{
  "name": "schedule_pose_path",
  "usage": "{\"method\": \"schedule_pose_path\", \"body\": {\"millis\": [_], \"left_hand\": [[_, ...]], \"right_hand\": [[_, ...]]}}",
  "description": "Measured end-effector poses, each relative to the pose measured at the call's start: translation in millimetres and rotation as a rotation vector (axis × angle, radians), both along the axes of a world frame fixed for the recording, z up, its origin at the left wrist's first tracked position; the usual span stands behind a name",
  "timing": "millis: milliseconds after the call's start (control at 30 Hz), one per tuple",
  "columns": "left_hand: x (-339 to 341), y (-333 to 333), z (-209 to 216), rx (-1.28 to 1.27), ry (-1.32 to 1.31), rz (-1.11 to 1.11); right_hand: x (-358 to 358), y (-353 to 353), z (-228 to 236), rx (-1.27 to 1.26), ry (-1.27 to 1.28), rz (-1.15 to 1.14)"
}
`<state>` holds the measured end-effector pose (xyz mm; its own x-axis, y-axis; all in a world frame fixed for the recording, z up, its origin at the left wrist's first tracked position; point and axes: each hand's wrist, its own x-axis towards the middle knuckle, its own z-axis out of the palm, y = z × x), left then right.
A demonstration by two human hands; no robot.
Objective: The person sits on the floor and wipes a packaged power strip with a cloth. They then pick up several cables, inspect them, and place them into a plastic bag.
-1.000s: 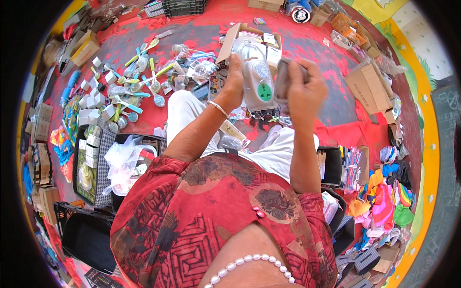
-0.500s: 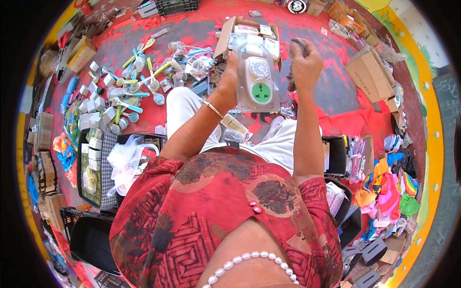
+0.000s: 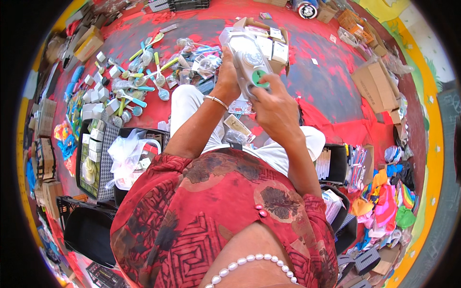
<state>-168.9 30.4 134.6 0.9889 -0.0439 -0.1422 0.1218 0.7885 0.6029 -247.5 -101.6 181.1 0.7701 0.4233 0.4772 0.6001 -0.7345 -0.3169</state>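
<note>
In front of me I hold a plug-in socket timer (image 3: 253, 58) in a clear plastic blister pack. It has a round white dial and a green socket face, and is tilted with its top to the left. My left hand (image 3: 227, 79) is closed on the pack's left edge. My right hand (image 3: 278, 108) grips its lower right end, the fingers partly covering the green socket. Behind the pack stands an open cardboard box (image 3: 286, 37) with several small white boxes in it. A pale card packet (image 3: 238, 126) lies between my legs.
On the red floor to the left lie plastic-wrapped brushes (image 3: 132, 103) with coloured handles and several white cubes (image 3: 91, 103). Black baskets (image 3: 91, 235) stand beside me on both sides. A cardboard box (image 3: 372, 86) and bright cloths (image 3: 384, 201) are at right.
My right hand has come down and left onto the pack's lower end. The dark, rag-like thing it held is out of sight. The pack has tilted, its top swinging left.
</note>
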Motion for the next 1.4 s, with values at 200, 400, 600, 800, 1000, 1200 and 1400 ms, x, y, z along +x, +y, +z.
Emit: {"method": "schedule_pose_path", "body": {"millis": [200,400,600,800,1000,1200,1400], "left_hand": [[5,8,-2,-0.09,-0.056,-0.012],[3,-8,3,-0.102,-0.141,-0.032],[-3,9,10,-0.129,-0.143,-0.041],[-1,7,1,-0.142,-0.096,-0.079],[-9,-13,-2,-0.238,-0.162,-0.27],[-31,-18,9,-0.059,-0.06,-0.343],[-25,-13,16,-0.041,-0.105,-0.354]], "right_hand": [[0,-37,9,0.206,0.099,-0.254],[0,5,11,0.224,-0.162,-0.038],[5,-11,-8,0.219,-0.153,0.017],[21,-52,11,0.597,-0.071,-0.379],[19,-10,16,0.259,-0.354,0.063],[74,-27,4,0.253,-0.24,-0.072],[78,-41,17,0.581,-0.022,-0.309]]}}
